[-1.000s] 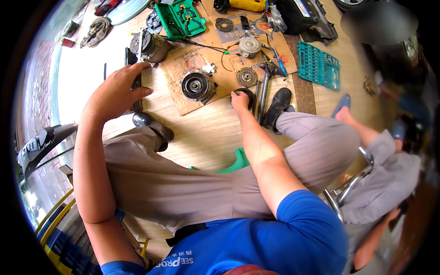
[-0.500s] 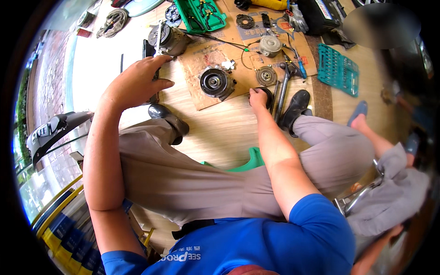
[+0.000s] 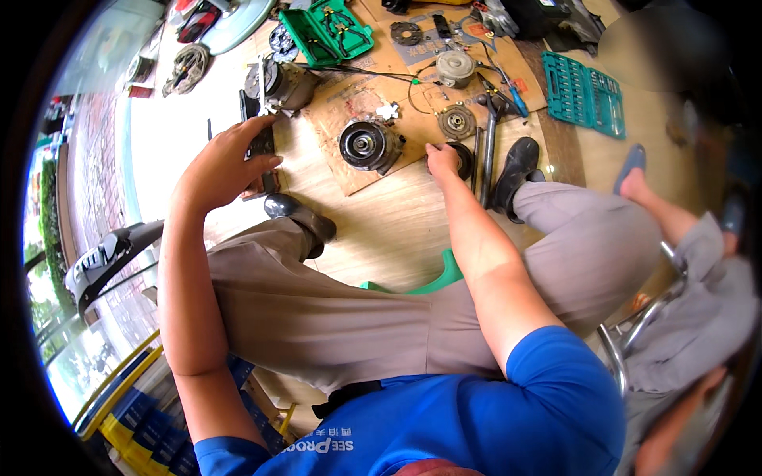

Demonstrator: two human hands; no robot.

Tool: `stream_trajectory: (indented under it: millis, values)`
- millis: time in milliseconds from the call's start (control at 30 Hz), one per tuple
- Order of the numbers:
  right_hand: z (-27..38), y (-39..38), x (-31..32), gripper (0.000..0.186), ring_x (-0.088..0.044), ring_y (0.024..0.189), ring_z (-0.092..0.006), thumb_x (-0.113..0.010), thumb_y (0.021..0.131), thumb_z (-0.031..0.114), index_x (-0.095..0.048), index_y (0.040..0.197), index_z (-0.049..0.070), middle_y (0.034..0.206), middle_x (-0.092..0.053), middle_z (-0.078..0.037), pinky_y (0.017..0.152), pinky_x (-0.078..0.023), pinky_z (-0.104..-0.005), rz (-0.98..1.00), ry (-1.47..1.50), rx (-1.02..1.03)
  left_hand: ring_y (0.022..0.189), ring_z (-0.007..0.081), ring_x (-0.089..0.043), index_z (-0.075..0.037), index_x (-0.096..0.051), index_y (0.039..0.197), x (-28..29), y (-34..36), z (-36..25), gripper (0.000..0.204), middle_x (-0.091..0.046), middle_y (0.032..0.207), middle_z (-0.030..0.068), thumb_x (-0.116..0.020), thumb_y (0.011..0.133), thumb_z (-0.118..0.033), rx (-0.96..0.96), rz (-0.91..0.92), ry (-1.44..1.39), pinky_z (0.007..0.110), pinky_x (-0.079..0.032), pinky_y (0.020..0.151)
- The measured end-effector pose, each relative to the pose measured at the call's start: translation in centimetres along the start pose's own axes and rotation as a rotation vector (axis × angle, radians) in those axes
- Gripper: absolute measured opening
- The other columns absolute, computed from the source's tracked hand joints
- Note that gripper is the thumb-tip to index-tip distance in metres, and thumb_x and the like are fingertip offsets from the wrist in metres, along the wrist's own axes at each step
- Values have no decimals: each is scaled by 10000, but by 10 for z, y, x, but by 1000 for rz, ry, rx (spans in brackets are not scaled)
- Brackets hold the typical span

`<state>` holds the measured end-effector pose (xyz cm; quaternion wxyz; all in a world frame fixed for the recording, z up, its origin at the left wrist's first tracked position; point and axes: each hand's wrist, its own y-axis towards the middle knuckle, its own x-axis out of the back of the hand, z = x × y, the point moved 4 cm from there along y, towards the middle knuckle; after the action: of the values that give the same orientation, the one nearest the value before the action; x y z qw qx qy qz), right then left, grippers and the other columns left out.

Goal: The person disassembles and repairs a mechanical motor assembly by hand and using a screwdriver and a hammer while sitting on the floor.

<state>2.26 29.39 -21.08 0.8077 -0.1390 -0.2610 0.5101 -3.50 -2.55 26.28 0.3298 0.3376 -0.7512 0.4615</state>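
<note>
My left hand (image 3: 225, 164) is held out with thumb and fingers spread, over a dark flat-sided object (image 3: 262, 144) on the floor. Whether it touches that object, I cannot tell. Just beyond stands a grey metal motor-like housing (image 3: 295, 86) with a wrench (image 3: 261, 83) upright against it. My right hand (image 3: 444, 162) has its fingers curled at the left rim of a black round pulley (image 3: 463, 165), partly hidden behind the hand. Between my hands, a round compressor-like part with a black grooved pulley (image 3: 363, 144) sits on the cardboard (image 3: 337, 173).
A hammer (image 3: 489, 151) lies right of my right hand, by my shoe (image 3: 517, 166). Farther off are a round bearing plate (image 3: 457, 122), a silver housing (image 3: 455, 69), an open green tool case (image 3: 297, 38) and a teal socket case (image 3: 570, 101). Another person's leg (image 3: 659, 202) is at right.
The whole view has shifted slightly. Both hands stay in about the same places beside the parts; my left fingers remain spread and my right hand stays at the black pulley.
</note>
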Motion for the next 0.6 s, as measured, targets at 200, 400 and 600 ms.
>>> stream_trajectory:
  millis: [200, 400, 600]
  values:
    - [30, -31, -23, 274, -548, 651, -215, -648, 914, 229, -683, 1004, -28, 772, -616, -111, 572, -416, -347, 50, -62, -39, 1088, 373, -622, -50, -516, 1363, -6, -11, 20, 567, -656, 1146, 229, -708, 852, -202, 31, -65, 63, 422, -478, 940]
    - [36, -25, -21, 372, -644, 1032, -398, -659, 873, 299, -704, 1021, -40, 1051, -687, -254, 877, -502, -419, 41, -40, -99, 1143, 383, -606, -52, -507, 1374, -13, 4, 20, 574, -642, 1200, 238, -712, 868, -228, 39, -6, 43, 424, -471, 965]
    - [67, -44, -27, 344, -684, 918, -308, -658, 893, 271, -698, 1060, -28, 1011, -718, -189, 765, -519, -375, 75, -159, -17, 1128, 380, -614, -76, -506, 1380, -24, 7, 34, 557, -633, 1221, 241, -695, 884, -245, 125, 27, 92, 420, -474, 962]
